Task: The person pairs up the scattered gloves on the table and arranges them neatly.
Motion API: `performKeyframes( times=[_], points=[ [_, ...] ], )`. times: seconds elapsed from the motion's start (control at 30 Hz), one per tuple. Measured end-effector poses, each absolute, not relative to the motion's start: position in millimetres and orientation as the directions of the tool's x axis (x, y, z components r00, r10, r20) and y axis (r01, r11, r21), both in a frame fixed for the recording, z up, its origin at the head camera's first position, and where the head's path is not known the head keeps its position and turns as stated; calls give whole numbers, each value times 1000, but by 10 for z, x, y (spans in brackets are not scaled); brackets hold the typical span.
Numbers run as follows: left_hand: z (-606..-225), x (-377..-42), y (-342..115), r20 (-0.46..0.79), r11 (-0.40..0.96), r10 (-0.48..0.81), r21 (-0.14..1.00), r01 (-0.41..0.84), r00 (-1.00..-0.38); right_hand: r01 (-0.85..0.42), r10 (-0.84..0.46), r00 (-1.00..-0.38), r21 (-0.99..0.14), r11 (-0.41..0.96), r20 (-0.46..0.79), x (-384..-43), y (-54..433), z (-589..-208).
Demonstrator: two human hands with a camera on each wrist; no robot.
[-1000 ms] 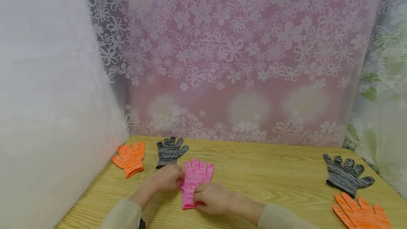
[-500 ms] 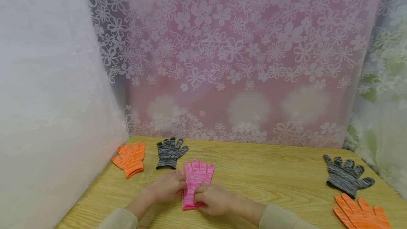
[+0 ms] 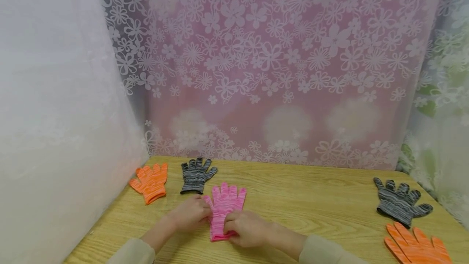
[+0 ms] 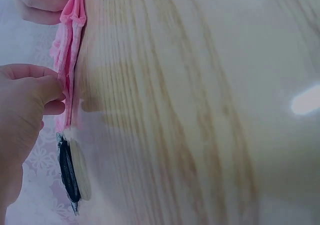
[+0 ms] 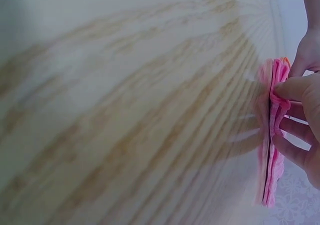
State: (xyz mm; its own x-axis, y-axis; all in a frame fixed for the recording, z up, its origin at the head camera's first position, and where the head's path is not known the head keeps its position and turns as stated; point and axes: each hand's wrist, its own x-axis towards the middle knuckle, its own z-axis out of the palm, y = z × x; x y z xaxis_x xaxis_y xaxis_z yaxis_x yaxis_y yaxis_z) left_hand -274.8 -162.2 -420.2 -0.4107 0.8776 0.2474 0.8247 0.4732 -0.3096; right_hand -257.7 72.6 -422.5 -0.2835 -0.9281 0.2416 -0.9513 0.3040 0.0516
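Note:
A pink knitted glove [image 3: 226,201] lies on the wooden table, fingers pointing away and cuff towards me. My left hand [image 3: 192,214] is at its left edge, just below the glove's thumb; in the left wrist view the curled fingers and thumb pinch that edge [image 4: 65,75]. Lower on the right, near the cuff, my right hand [image 3: 249,228] grips the glove's side. Its thumb presses into a fold of the fabric in the right wrist view, where the glove [image 5: 272,180] is seen edge-on. Parts of the palm and cuff are hidden behind my right fingers.
A grey-black glove [image 3: 195,177] and an orange glove [image 3: 151,184] lie at the back left of the table [image 3: 300,199]. On the right lie another grey-black glove [image 3: 399,203] and an orange one [image 3: 417,245], cut off below. Flowered curtains [image 3: 271,72] enclose the back and sides.
My left hand has moved slightly down along the glove's left edge, and the pink thumb now sticks out to the left. My right hand stays at the cuff.

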Motion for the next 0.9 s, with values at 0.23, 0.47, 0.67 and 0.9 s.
performKeyframes(
  times=[0.23, 0.47, 0.67, 0.9],
  points=[
    [-4231, -2748, -1630, 270, 448, 890, -362, 818, -368, -950, -927, -288, 51, 308, 240, -2568, 729, -4223],
    [-4228, -2749, -1637, 249, 453, 889, -363, 814, -383, -951, -930, -273, 76, 299, 246, -2571, 722, -4212],
    [-4188, -2754, -1642, 216, 466, 883, -296, 834, -416, -951, -933, -259, 103, 291, 249, -2579, 721, -4216],
    [-4196, -2753, -1599, 267, 589, 804, -236, 773, -531, -953, -937, -252, 108, 284, 241, -2583, 724, -4221]
  ],
)
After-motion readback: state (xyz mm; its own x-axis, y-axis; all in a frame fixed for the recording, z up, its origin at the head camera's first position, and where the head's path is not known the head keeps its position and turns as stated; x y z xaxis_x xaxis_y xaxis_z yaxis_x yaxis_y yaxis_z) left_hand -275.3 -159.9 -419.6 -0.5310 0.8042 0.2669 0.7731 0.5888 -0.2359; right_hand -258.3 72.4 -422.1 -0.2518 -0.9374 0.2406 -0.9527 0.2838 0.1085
